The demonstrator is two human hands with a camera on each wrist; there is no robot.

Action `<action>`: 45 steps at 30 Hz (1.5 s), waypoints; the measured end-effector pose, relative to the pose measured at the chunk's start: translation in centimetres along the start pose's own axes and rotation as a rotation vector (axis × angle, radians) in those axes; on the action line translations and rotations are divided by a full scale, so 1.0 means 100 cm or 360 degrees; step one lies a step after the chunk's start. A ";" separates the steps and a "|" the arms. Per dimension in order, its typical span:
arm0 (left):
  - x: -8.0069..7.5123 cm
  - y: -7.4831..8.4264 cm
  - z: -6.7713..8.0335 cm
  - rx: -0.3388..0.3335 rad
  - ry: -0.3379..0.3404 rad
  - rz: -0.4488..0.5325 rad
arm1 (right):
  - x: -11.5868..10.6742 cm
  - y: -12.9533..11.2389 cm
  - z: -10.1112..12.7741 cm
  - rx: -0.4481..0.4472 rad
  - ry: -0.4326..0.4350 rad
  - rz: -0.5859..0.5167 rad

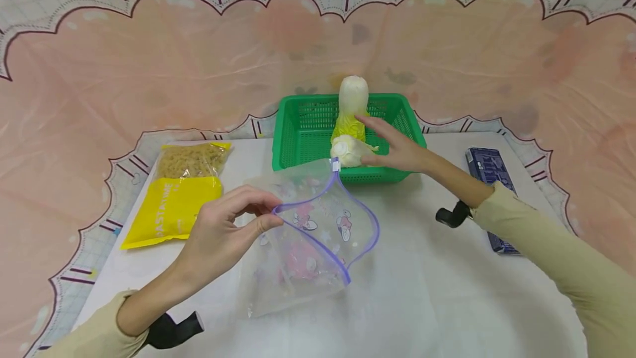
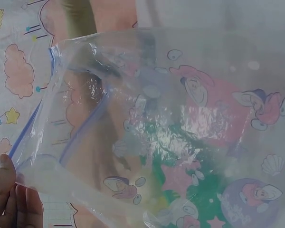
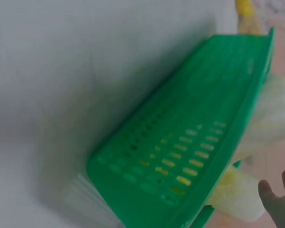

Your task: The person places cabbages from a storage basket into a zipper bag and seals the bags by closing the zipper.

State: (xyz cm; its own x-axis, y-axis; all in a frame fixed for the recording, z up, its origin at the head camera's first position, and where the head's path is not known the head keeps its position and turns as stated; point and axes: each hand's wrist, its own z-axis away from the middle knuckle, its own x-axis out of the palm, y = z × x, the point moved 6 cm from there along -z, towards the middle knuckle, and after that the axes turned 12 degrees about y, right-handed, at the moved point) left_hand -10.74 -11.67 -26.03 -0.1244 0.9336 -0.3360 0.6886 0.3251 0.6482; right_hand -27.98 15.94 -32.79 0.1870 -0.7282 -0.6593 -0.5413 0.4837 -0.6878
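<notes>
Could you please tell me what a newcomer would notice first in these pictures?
Probably the bright green basket at the far side of the white table, holding pale cabbages. Nearer, the left hand pinches a clear, purple-edged bag by its mouth. A yellow pasta packet lies to the left.

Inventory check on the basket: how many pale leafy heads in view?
2. Both sit in the green perforated plastic basket: a long white-and-yellow leafy head at the back, a rounded whitish head in front of it. The basket's near side could hide more.
</notes>
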 end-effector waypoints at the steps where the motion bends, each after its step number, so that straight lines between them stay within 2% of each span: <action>1: 0.000 0.000 0.000 -0.0003 0.0002 -0.0004 | 0.003 0.003 -0.008 0.0009 -0.0053 0.0008; 5: 0.000 -0.002 -0.001 -0.0030 -0.0005 -0.0028 | 0.018 0.014 -0.030 0.0059 -0.0273 0.0013; 8: 0.000 -0.003 -0.002 -0.0045 -0.0005 -0.0034 | 0.027 0.022 -0.039 0.0100 -0.0374 -0.0011; 15: -0.001 -0.004 -0.003 -0.0057 0.0012 -0.0013 | 0.039 0.034 -0.047 0.0177 -0.0458 -0.0111; 23: -0.003 -0.005 -0.003 -0.0054 0.0033 0.0022 | 0.041 0.040 -0.044 0.0290 -0.0566 -0.0086; 28: -0.004 -0.005 -0.003 -0.0058 0.0028 0.0005 | 0.041 0.038 -0.043 0.0277 -0.0525 -0.0147; 37: -0.003 -0.006 -0.003 -0.0069 0.0016 -0.0006 | 0.034 0.039 -0.043 0.0221 -0.0397 -0.0155; 41: -0.001 -0.008 -0.003 -0.0091 -0.0012 -0.0021 | 0.014 0.026 -0.047 0.0265 -0.0235 -0.0200; 45: -0.001 -0.011 -0.002 -0.0110 -0.0040 -0.0051 | -0.015 -0.003 -0.048 0.0195 0.0045 -0.0317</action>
State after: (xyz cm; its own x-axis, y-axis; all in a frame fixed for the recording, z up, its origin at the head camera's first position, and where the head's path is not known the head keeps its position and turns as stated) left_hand -11.64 -12.03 -26.54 -0.1267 0.9188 -0.3739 0.6335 0.3649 0.6823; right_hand -31.99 14.56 -30.18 0.2562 -0.8277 -0.4992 -0.3923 0.3830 -0.8363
